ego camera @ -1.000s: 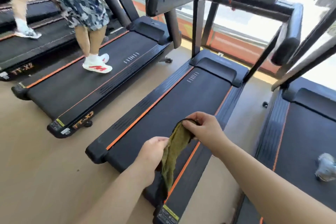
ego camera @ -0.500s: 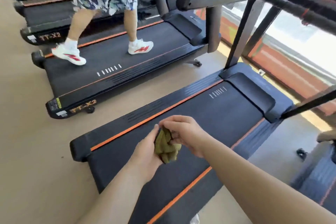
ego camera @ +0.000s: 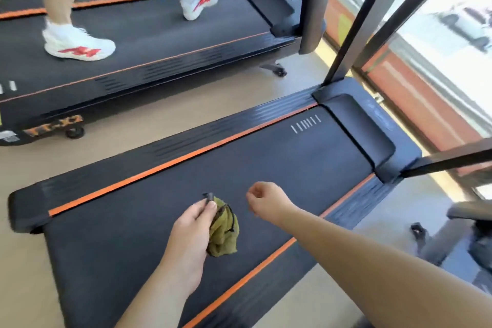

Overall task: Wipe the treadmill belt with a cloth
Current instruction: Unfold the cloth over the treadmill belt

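The treadmill belt is black, edged by orange stripes, and runs from lower left to upper right below me. An olive-green cloth with a dark trim is bunched up in my left hand, which pinches its black tab between thumb and fingers above the middle of the belt. My right hand hovers just right of the cloth with its fingers loosely curled and nothing in them.
A second treadmill lies parallel at the upper left; a person in white and red shoes walks on it. Dark uprights rise at the belt's far end. Windows line the right. Another machine's base sits at the right edge.
Both hands held the cloth a second ago, stretched and then bunched. Now my right hand has let go and moved a little right. The view has swung closer over the belt.
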The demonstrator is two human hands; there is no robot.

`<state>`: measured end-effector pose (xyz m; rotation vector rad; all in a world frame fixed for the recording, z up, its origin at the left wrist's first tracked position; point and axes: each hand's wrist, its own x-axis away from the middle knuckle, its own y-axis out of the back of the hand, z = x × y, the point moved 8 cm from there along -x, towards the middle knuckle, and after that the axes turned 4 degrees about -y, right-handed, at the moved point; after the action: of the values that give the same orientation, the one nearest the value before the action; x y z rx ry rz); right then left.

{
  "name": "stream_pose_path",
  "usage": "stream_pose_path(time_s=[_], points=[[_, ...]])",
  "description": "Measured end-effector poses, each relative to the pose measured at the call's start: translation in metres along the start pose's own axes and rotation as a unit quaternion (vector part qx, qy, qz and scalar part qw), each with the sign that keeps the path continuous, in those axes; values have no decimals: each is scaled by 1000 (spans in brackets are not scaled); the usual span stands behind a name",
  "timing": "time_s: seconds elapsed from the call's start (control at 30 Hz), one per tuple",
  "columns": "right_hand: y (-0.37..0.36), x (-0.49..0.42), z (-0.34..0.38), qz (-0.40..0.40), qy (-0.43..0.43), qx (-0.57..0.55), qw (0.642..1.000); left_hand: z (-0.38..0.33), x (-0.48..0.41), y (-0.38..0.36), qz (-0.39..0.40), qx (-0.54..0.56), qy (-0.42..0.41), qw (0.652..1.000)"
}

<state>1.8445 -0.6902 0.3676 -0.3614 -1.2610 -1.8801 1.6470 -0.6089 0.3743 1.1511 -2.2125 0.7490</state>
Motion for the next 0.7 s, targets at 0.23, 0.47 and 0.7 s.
stream_pose_path(time_s=[0.23, 0.47, 0.7], points=[[-6, -93, -108, -95, -34, 60, 993, 81, -81, -42, 61, -34, -45, 996], [5, -243, -235, -145, -17, 50, 988, 172, -196, -125, 39, -73, -71, 994], [76, -374, -375, -217, 4, 66, 974, 263, -318, -247, 2, -55, -92, 994]])
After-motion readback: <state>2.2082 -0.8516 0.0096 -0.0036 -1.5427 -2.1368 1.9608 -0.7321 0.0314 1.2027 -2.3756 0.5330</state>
